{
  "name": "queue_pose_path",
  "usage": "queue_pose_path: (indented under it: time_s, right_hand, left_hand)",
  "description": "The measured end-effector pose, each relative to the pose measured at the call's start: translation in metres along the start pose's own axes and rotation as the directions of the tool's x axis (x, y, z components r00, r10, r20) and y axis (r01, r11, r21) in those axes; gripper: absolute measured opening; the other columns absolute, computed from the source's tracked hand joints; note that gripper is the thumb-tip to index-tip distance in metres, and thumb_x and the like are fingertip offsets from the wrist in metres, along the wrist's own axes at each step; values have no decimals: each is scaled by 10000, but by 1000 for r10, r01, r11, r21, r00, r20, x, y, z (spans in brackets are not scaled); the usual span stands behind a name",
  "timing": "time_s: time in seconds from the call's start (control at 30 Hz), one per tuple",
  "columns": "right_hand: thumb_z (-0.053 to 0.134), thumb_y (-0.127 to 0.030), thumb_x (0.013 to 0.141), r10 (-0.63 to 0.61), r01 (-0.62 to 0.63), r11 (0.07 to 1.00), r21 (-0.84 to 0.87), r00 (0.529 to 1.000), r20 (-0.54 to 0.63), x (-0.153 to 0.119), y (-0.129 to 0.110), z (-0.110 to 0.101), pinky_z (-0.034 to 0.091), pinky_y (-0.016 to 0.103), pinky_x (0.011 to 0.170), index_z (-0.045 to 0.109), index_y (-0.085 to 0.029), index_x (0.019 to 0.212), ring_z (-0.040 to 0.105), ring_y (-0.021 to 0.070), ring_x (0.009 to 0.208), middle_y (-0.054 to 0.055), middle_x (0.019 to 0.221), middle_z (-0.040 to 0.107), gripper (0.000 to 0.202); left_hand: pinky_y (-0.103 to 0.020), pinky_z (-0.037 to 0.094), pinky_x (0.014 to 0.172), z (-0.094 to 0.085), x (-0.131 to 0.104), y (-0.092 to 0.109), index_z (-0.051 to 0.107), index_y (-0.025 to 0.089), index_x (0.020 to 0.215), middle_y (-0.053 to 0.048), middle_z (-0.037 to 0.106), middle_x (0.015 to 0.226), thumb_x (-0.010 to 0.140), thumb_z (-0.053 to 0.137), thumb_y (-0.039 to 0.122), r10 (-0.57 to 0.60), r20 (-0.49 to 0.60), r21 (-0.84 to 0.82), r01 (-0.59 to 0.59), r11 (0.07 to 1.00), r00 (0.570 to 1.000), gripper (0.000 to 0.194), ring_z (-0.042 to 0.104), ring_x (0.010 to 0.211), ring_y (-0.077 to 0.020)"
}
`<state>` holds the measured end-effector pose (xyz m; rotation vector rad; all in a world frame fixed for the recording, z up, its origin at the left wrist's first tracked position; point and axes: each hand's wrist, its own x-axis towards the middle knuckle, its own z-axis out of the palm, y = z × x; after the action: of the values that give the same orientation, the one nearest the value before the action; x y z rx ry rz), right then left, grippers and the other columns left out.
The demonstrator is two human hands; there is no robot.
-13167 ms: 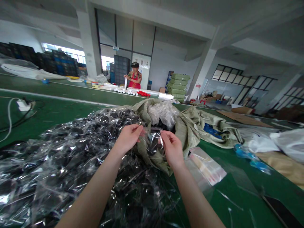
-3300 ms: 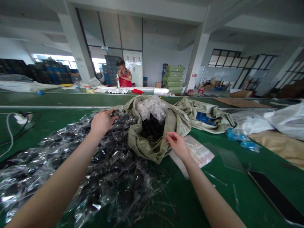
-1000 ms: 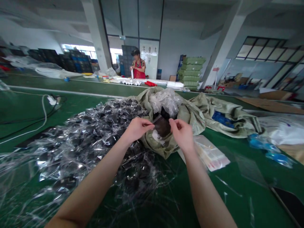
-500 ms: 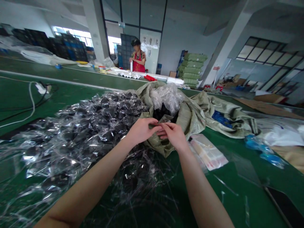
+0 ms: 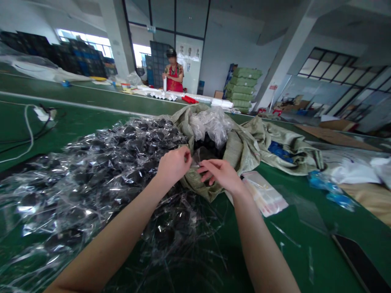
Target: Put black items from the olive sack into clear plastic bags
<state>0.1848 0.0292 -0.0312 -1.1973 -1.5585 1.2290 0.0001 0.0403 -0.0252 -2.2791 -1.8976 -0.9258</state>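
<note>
Bagged black pieces [image 5: 106,162] lie in one wide heap across the left of the green worktop [image 5: 76,126], glossy clear wrapping around each dark shape. They overlap too much for me to count; I can only say there are very many. I judge this heap to be the part already done, and it is a large share.

Next in size, just beyond my hands, stands one olive woven sack [image 5: 241,150], its mouth rolled open and a crumpled whitish liner [image 5: 210,124] bunched at its back. A second olive sack [image 5: 305,150] slumps to its right, with blue contents showing; that makes two sacks.

Smaller again: one flat packet of clear bags [image 5: 265,193] lies right of the open sack, partly behind my right forearm. One dark phone [image 5: 357,256] lies near the lower right corner.

I have two hands over the near rim of the open sack. My left hand [image 5: 183,156] is curled, fingertips drawn in; my right hand [image 5: 203,169] has its fingers loosely bent at a bag's edge. I cannot tell whether either one is pinching.

Between them is one small clear bag [image 5: 201,154], greyish and partly hidden.

Smallest are the loose black pieces [image 5: 210,142] down in the sack's mouth, uncountable in shadow; these look like what is left to bag.
</note>
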Motion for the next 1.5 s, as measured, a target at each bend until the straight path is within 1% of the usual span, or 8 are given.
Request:
queue_pose_path:
  time_s: [0.13, 0.27, 0.43, 0.6, 0.73, 0.93, 1.27, 1.5]
  right_hand:
    - [531, -352, 892, -160, 48, 947, -317, 928, -338, 35, 12, -21, 457, 213, 469, 663, -172, 931, 633, 119, 567, 62, 858, 735, 227]
    - [656, -219, 789, -262, -21, 756, -655, 907, -331, 63, 21, -18, 493, 280, 701, 654, -173, 740, 653, 168, 700, 48, 729, 706, 67]
    - [499, -550, 890, -291, 194, 892, -408, 938, -191, 40, 3, 24, 464, 252, 556, 638, -186, 813, 612, 141, 587, 27, 746, 703, 397]
    - [575, -424, 863, -418, 271, 849, -455, 870, -262, 17, -13, 50, 456, 255, 627, 652, -182, 758, 608, 142, 630, 23, 734, 696, 275]
    - [538, -270, 852, -482, 256, 794, -552, 818, -313, 14, -14, 49, 413, 250, 592, 602, -193, 673, 564, 129, 557, -13, 620, 631, 205]
    - [539, -260, 875, -595, 308, 694, -651, 755, -276, -9, -31, 46, 369, 236, 552, 540, -193, 654, 516, 105, 527, -32, 587, 553, 231]
    - [530, -181, 878, -782, 396, 499, -771, 589, -204, -43, -57, 51, 315, 235, 460, 461, -202, 612, 452, 84, 466, -42, 534, 460, 276]
    - [520, -199, 860, -796, 401, 475, -783, 576, -188, -43, -54, 47, 307, 271, 399, 420, -247, 614, 473, 122, 448, -16, 513, 484, 270]
  left_hand:
    - [-302, 490, 767, -9, 1, -3, 668, 230, 937, -49, 744, 917, 895, 467, 318, -27, -40, 17, 28, 999, 999, 223, 700, 857, -234]
    - [-302, 483, 737, -15, 4, -8, 660, 231, 924, -40, 740, 912, 897, 470, 333, -73, -81, 45, 76, 996, 994, 217, 699, 841, -237]
    - [-306, 470, 688, -20, 3, -6, 639, 212, 914, -55, 727, 913, 916, 439, 330, -105, -111, 118, 118, 986, 988, 233, 697, 806, -241]
    - [-285, 453, 660, -20, -2, 1, 622, 205, 931, -59, 716, 931, 931, 424, 322, -72, -54, 139, 79, 987, 996, 230, 694, 812, -224]
    - [-280, 451, 666, -21, -4, 5, 616, 208, 921, -52, 711, 918, 932, 425, 316, -53, -54, 134, 60, 989, 997, 219, 690, 814, -214]
    - [-261, 449, 623, -35, -14, 11, 606, 211, 830, -22, 696, 831, 908, 476, 302, 19, -131, 80, -9, 997, 991, 176, 678, 746, -186]
    - [-215, 447, 499, -69, -40, 23, 589, 197, 771, 17, 643, 695, 891, 512, 221, 190, -394, 35, -191, 981, 899, 145, 580, 508, -101]
    - [-252, 442, 438, -80, -41, 22, 591, 236, 757, 13, 651, 687, 896, 488, 291, 123, -409, 82, -98, 992, 904, 182, 572, 478, -113]
